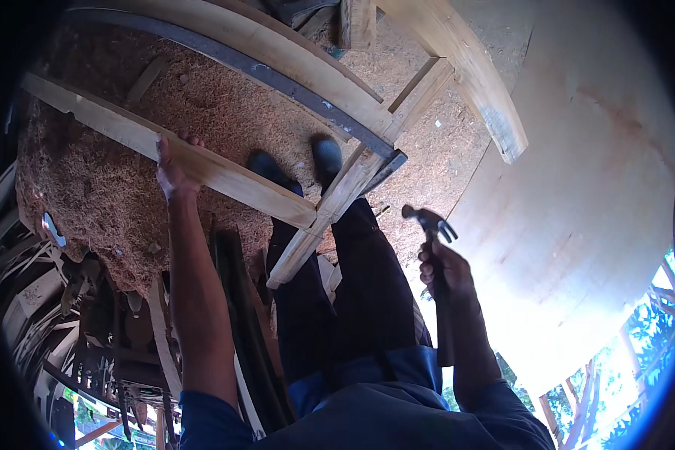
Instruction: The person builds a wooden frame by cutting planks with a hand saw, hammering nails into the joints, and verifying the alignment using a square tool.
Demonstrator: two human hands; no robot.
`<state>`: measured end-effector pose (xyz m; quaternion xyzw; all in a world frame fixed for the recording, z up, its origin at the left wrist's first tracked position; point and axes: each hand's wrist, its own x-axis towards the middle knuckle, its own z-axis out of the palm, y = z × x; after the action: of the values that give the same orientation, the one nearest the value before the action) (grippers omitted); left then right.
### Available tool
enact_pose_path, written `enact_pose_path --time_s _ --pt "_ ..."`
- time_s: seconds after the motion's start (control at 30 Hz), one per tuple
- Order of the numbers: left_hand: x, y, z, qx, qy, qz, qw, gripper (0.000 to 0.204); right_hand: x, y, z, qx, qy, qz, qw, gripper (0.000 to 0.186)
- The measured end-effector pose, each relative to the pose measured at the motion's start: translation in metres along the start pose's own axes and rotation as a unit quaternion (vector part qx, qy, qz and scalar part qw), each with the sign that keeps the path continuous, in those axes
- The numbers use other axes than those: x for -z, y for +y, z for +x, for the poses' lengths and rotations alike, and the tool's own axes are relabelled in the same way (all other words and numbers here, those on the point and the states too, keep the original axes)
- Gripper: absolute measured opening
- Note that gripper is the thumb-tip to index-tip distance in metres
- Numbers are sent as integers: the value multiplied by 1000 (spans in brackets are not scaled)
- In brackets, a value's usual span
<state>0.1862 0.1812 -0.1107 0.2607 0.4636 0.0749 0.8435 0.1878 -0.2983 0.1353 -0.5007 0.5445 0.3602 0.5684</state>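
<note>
- Wooden frame [345, 187]: located in the centre of the scene, in front of the person's legs, above a shavings-covered floor [105, 172]. A pale rail [236, 182] enters from the far left and meets the crosspiece [296, 259] at a joint.
- Left hand [175, 169]: fingers closed around the rail at about mid-length, well to the left of the joint.
- Right hand [448, 268]: fingers closed around the handle of a hammer [431, 223], gripping near the head. The striking face points left, the claw right; the head is apart from the wood.
- Support: brace the rail firmly with the left hand, so that a blow does not twist the joint. Whether the crosspiece rests on the legs cannot be told.
- Striking: land the face flat and square. A grip close to the head should favour control over force — slide back along the handle for heavier blows.
- Clearance: hold the left fingers away from the strike point — their present position appears suitable. Check that shins and shoes [327, 155] lie outside the swing.
</note>
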Motion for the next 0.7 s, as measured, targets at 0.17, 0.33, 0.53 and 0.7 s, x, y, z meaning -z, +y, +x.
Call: enact_pose_path --time_s 0.17,0.33,0.53,0.7 --pt "-7 -4 -2 -10 40 20 999 52 47 103 16 -157 80 171 969 21" --pt "-5 0 -1 -27 69 34 997 54 -2 121 42 -111 56 237 963 24" --pt "-17 1 -13 -56 131 59 988 56 -80 97 37 -76 -64 63 993 28" --pt "-8 0 -2 -37 108 55 992 59 -27 113 52 -45 55 99 992 26"
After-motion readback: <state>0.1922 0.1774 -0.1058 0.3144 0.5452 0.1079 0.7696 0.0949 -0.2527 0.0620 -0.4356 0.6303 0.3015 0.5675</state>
